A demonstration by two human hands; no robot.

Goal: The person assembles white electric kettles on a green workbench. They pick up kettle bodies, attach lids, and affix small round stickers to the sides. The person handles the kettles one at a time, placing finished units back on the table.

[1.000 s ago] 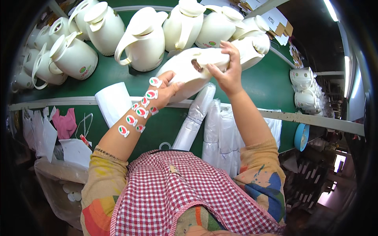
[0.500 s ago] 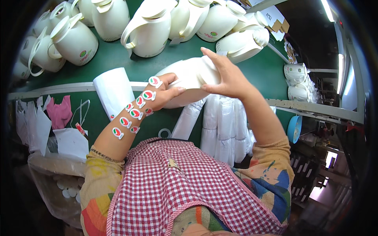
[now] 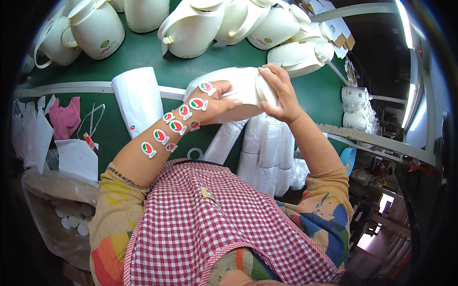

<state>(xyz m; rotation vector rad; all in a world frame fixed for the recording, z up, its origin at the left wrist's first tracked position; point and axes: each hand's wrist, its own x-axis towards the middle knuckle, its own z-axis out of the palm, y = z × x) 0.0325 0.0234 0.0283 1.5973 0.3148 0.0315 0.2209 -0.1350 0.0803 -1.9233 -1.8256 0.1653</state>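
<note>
A cream-white jug (image 3: pixel 244 80) lies tipped on its side above the table's near edge, its round lid (image 3: pixel 265 89) facing right. My left hand (image 3: pixel 217 103) is closed around the jug's side, the thumb stretched along it; the handle there is mostly hidden by the fingers. At the lid end, my right hand (image 3: pixel 285 97) grips the lid's rim between thumb and fingers. Several small red, green and white stickers (image 3: pixel 177 127) cling to the back of my left hand and forearm.
More cream jugs (image 3: pixel 193 31) stand or lie along the green table's (image 3: pixel 143 57) far side. A curled white sheet (image 3: pixel 138 97) hangs over the near rail. Below are rolled clear plastic bags (image 3: pixel 257 152), a pink cloth (image 3: pixel 67 118) and a plastic-lined bin (image 3: pixel 57 190) with white discs.
My right hand has come down from spread fingers beside the lid to a closed grip on it. The jug has shifted slightly right, and my left hand moved with it.
</note>
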